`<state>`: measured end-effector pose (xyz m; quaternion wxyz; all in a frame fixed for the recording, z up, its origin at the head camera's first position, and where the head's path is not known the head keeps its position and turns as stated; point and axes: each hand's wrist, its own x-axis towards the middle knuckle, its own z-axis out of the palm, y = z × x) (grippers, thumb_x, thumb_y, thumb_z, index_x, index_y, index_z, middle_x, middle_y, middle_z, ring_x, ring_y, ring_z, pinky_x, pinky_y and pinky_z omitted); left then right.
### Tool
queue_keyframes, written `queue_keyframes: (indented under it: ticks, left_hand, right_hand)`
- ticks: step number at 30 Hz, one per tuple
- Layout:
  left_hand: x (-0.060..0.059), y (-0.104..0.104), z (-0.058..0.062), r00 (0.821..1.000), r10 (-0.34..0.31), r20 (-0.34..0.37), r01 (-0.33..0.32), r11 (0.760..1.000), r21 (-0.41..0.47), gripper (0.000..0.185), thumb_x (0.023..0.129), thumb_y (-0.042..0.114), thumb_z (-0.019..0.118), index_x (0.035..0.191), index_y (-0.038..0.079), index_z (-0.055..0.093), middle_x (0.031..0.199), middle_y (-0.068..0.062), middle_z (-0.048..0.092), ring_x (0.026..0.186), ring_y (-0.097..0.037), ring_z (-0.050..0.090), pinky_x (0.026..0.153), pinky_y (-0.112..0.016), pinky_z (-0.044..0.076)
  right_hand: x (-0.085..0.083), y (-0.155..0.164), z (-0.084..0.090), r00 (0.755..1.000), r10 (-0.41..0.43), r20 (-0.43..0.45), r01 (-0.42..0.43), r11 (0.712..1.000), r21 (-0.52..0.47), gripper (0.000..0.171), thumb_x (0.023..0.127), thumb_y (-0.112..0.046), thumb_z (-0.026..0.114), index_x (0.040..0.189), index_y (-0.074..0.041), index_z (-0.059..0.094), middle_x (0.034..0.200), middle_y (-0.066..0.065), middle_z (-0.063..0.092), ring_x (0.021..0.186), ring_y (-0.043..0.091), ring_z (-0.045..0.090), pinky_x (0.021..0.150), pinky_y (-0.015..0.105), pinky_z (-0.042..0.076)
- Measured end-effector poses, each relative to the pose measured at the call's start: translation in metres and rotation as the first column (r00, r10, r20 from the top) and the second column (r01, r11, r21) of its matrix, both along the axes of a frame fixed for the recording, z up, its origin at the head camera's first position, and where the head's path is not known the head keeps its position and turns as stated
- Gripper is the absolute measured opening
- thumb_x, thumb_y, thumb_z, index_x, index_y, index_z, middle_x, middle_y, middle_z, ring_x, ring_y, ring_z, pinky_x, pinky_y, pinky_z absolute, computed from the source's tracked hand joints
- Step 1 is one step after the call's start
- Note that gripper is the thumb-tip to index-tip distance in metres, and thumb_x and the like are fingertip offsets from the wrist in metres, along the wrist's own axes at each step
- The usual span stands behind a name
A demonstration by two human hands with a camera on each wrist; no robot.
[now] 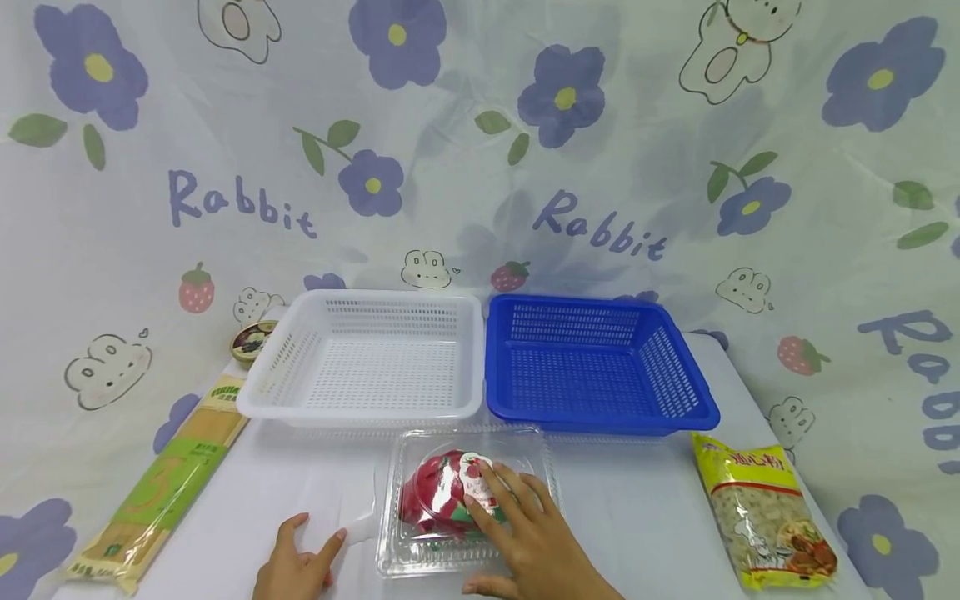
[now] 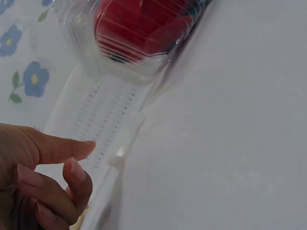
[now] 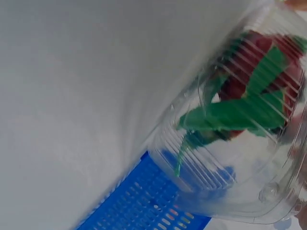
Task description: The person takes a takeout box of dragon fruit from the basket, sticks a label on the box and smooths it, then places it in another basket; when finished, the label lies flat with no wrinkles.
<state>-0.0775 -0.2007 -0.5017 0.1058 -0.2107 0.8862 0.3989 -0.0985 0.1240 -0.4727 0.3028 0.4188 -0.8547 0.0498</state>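
A clear plastic clamshell box (image 1: 401, 542) lies on the white table near the front edge. Inside it is a red fruit with green leaves (image 1: 431, 500) and a round label. My right hand (image 1: 525, 533) rests flat on the box lid, fingers straight and spread. My left hand (image 1: 296, 560) lies on the table just left of the box, thumb and forefinger apart and holding nothing. The left wrist view shows the left hand (image 2: 48, 167) with loosely curled fingers short of the box (image 2: 129, 43). The right wrist view looks through the box (image 3: 240, 120) at the fruit.
A white basket (image 1: 360, 410) and a blue basket (image 1: 600, 419) stand side by side behind the box, both without contents. A long noodle pack (image 1: 165, 483) lies at the left, a small tin (image 1: 251, 340) at the back left, a yellow pasta bag (image 1: 765, 517) at the right.
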Motion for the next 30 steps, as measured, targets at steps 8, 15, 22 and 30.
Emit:
queue_keyframes:
  ticks: [8, 15, 22, 30]
  left_hand:
    - [0.002, 0.018, 0.026, 0.991, -0.023, -0.132, 0.017, 0.999, -0.049, 0.079, 0.099, 0.05, 0.055, 0.149, -0.003, 0.026, 0.07, 0.002, 0.059, 0.05, -0.012, 0.045, 0.046, -0.026, 0.037]
    - [0.0, 0.055, 0.041, 0.939, -0.16, -0.303, 0.163, 0.987, -0.017, 0.057, 0.102, 0.044, 0.051, 0.149, 0.013, 0.042, 0.112, -0.008, 0.059, 0.075, -0.008, 0.051, 0.06, -0.025, 0.043]
    - [-0.004, 0.068, 0.038, 0.946, -0.241, -0.217, 0.25, 0.968, 0.016, 0.069, 0.099, 0.048, 0.053, 0.157, 0.018, 0.03, 0.118, -0.012, 0.05, 0.078, -0.014, 0.044, 0.058, -0.028, 0.039]
    - [-0.006, 0.071, 0.035, 0.941, -0.301, -0.154, 0.305, 0.952, 0.001, 0.085, 0.093, 0.054, 0.06, 0.16, 0.022, 0.019, 0.112, -0.016, 0.051, 0.072, -0.019, 0.049, 0.053, -0.035, 0.045]
  right_hand:
    - [0.006, 0.017, 0.004, 0.963, -0.237, 0.125, 0.238, 0.971, 0.01, 0.093, 0.092, -0.079, 0.028, 0.152, -0.009, 0.037, 0.158, 0.021, 0.03, 0.145, 0.036, 0.028, 0.119, 0.051, 0.011]
    - [0.01, 0.042, 0.018, 0.597, -0.313, 0.739, 0.464, 0.886, 0.0, 0.106, 0.089, -0.07, 0.054, 0.159, -0.003, 0.01, 0.162, 0.023, 0.018, 0.149, 0.043, 0.02, 0.111, 0.066, 0.026]
    - [0.007, 0.046, 0.021, 0.315, -0.213, 0.925, 0.474, 0.879, 0.041, 0.12, 0.081, -0.077, 0.058, 0.159, -0.004, 0.004, 0.165, 0.02, 0.012, 0.147, 0.046, 0.021, 0.11, 0.071, 0.021]
    - [0.005, 0.052, 0.015, 0.276, -0.202, 0.94, 0.485, 0.874, 0.046, 0.125, 0.076, -0.075, 0.066, 0.159, -0.005, 0.006, 0.163, 0.019, 0.018, 0.145, 0.048, 0.026, 0.107, 0.074, 0.024]
